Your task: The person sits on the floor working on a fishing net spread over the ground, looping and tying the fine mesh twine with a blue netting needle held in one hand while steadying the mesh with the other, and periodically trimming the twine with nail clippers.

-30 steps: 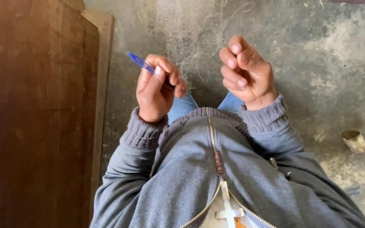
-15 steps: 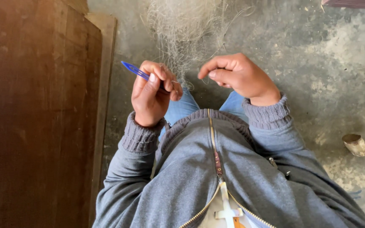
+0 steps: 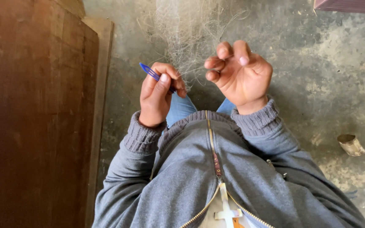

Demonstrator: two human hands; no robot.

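Just below the pale fishing net (image 3: 186,29), the left hand (image 3: 159,95) grips a blue netting needle (image 3: 151,72) pointing up-left, while the nearer right hand (image 3: 241,76) pinches net strands.

Blue netting needle (image 3: 151,72) in left hand (image 3: 159,95), net strands (image 3: 186,29) in right hand (image 3: 239,74).

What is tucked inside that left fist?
The left hand grips a blue netting needle; its pointed end sticks out, the rest is covered by fingers. Pale net hangs beyond.
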